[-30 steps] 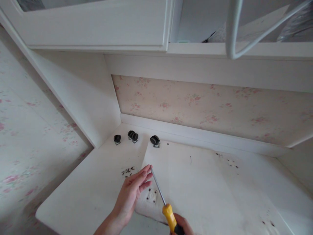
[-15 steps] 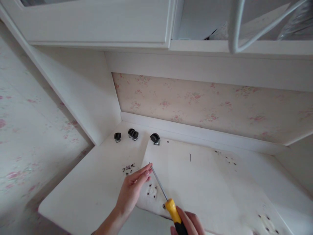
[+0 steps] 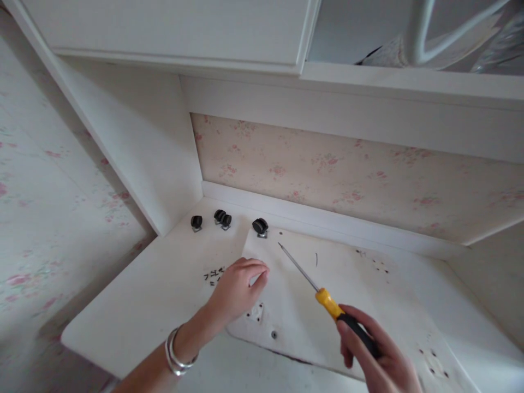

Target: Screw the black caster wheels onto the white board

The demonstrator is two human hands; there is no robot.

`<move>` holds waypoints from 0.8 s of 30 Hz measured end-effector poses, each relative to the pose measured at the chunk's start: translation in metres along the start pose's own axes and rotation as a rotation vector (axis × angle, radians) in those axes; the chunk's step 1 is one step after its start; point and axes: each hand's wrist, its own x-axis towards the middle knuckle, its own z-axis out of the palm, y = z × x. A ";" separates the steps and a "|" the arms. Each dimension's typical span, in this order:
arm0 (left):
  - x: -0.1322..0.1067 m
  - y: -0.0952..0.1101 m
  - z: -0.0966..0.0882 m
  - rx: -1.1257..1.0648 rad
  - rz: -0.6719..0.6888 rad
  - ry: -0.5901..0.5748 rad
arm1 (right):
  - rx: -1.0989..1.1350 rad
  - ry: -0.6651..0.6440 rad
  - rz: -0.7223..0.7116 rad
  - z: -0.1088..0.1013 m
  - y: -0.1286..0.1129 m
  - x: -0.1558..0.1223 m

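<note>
My right hand (image 3: 379,363) is closed round the black and yellow handle of a screwdriver (image 3: 327,300). Its thin shaft points up and left over a white board (image 3: 347,289) that lies flat on the desk. The tip hangs just below the rightmost black caster (image 3: 260,225). My left hand (image 3: 239,286) rests on the board's left edge with its fingers curled toward the thumb; what they pinch, if anything, is hidden. A small pile of dark screws (image 3: 213,274) lies just left of that hand. Screw holes (image 3: 256,314) and one screw (image 3: 274,334) show below it.
Two more casters (image 3: 196,222) (image 3: 222,218) stand at the back left of the white desk (image 3: 135,316). Floral wallpaper backs the niche and a white cabinet (image 3: 172,27) hangs overhead. More holes (image 3: 429,363) mark the board's right end.
My right hand has swung the screwdriver right and up, away from my left fingers. My left hand let go of the tip, curled its fingers and settled on the board's edge.
</note>
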 end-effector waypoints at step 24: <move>0.079 -0.045 0.031 0.764 0.160 -0.032 | -0.358 -0.189 -0.152 0.026 -0.036 0.139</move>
